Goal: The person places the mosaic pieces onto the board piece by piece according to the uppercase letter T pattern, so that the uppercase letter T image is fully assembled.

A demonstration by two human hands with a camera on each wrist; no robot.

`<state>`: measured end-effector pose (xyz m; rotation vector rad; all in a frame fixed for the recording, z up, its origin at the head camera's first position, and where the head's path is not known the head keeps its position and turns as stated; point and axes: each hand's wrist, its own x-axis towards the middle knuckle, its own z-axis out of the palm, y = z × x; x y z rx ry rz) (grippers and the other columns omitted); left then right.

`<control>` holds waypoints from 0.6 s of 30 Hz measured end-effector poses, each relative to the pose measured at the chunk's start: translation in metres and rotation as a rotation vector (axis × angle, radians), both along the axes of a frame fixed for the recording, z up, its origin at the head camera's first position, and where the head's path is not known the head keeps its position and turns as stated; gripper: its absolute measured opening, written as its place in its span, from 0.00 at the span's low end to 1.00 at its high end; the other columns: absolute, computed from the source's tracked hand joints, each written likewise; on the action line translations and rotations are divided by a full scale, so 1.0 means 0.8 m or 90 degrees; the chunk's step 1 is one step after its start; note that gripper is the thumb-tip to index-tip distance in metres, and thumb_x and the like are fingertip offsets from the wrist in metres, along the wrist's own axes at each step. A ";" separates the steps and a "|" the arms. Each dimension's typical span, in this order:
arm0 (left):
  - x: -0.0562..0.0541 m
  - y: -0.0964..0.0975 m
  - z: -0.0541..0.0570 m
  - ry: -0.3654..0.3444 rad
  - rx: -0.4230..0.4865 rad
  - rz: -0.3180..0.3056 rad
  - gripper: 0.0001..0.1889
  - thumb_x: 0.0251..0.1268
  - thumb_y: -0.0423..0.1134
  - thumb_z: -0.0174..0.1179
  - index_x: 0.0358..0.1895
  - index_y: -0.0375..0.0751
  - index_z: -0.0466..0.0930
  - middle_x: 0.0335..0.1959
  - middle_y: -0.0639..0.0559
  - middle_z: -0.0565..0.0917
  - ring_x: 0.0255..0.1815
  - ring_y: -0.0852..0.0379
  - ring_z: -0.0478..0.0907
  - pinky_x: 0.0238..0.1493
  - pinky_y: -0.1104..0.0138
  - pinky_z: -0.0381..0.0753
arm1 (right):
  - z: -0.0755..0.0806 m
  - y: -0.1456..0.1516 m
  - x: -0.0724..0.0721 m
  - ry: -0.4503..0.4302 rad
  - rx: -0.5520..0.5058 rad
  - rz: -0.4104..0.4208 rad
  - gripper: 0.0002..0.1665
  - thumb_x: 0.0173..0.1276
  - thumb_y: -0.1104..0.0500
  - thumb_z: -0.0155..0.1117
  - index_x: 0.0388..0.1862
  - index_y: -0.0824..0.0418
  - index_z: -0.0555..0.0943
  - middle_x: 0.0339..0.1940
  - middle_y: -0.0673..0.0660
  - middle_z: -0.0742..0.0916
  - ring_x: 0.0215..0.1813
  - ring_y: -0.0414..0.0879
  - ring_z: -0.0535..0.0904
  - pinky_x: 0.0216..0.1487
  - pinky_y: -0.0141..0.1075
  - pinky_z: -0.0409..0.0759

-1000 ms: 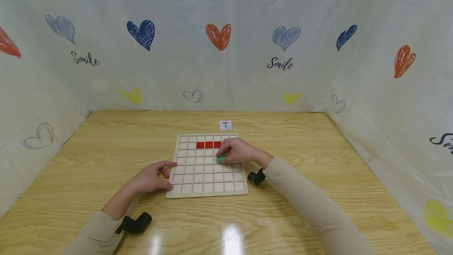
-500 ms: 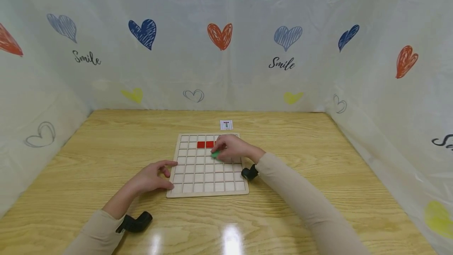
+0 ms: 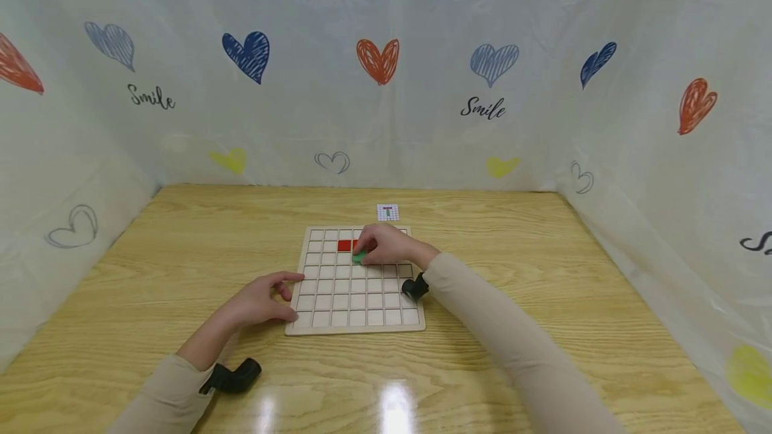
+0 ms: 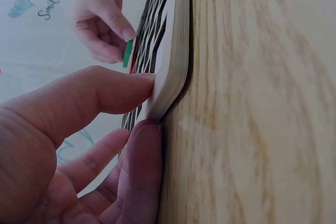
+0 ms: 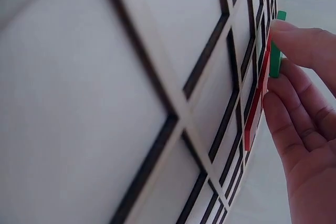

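A wooden grid board (image 3: 358, 301) with square cells lies on the table. My left hand (image 3: 261, 301) rests at its near left side, thumb on the near corner and index finger on the left rim, spread apart. My right hand (image 3: 389, 245) is over the upper part of the board, pinching a green tile (image 3: 360, 257) between thumb and fingers. In the right wrist view the green tile (image 5: 276, 45) is tilted on edge beside the red tiles (image 5: 253, 116). A red tile (image 3: 344, 246) shows in the second row; the hand covers others to its right.
A small printed card (image 3: 388, 211) with a T-shaped red and green pattern lies behind the board. Black wrist devices (image 3: 236, 378) stick out from both sleeves. A white curtain (image 3: 289, 106) with hearts surrounds the wooden table (image 3: 494, 220).
My right hand has moved left and slightly away from me with the green tile, now closer to the red tiles and covering more of them. The left hand has stayed on the board's edge.
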<state>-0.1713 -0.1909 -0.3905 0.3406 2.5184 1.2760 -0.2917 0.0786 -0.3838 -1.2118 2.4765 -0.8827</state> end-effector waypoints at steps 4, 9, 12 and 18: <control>0.000 0.000 0.000 0.000 0.003 -0.003 0.36 0.44 0.31 0.70 0.61 0.30 0.68 0.33 0.47 0.71 0.26 0.54 0.64 0.30 0.65 0.65 | 0.003 -0.004 0.000 0.014 0.013 0.012 0.10 0.57 0.67 0.68 0.40 0.63 0.85 0.36 0.52 0.81 0.36 0.41 0.73 0.39 0.29 0.72; -0.001 -0.001 -0.003 0.007 -0.001 -0.005 0.36 0.43 0.31 0.70 0.61 0.31 0.68 0.33 0.47 0.71 0.27 0.54 0.64 0.31 0.64 0.65 | 0.004 -0.006 0.000 0.030 0.032 0.021 0.10 0.57 0.67 0.68 0.39 0.64 0.85 0.36 0.53 0.81 0.35 0.40 0.73 0.39 0.29 0.72; -0.002 -0.002 -0.003 0.007 -0.003 -0.003 0.36 0.43 0.31 0.71 0.61 0.31 0.68 0.32 0.48 0.72 0.28 0.54 0.64 0.32 0.64 0.65 | 0.005 -0.007 0.000 0.033 0.043 0.024 0.10 0.57 0.67 0.68 0.40 0.64 0.85 0.36 0.53 0.81 0.36 0.40 0.73 0.39 0.29 0.72; -0.001 -0.001 -0.002 0.008 -0.007 -0.001 0.36 0.43 0.31 0.71 0.61 0.30 0.69 0.32 0.48 0.72 0.28 0.54 0.65 0.32 0.64 0.65 | 0.009 -0.007 0.003 0.024 0.052 0.016 0.12 0.57 0.68 0.68 0.41 0.65 0.85 0.36 0.54 0.80 0.38 0.42 0.74 0.40 0.29 0.72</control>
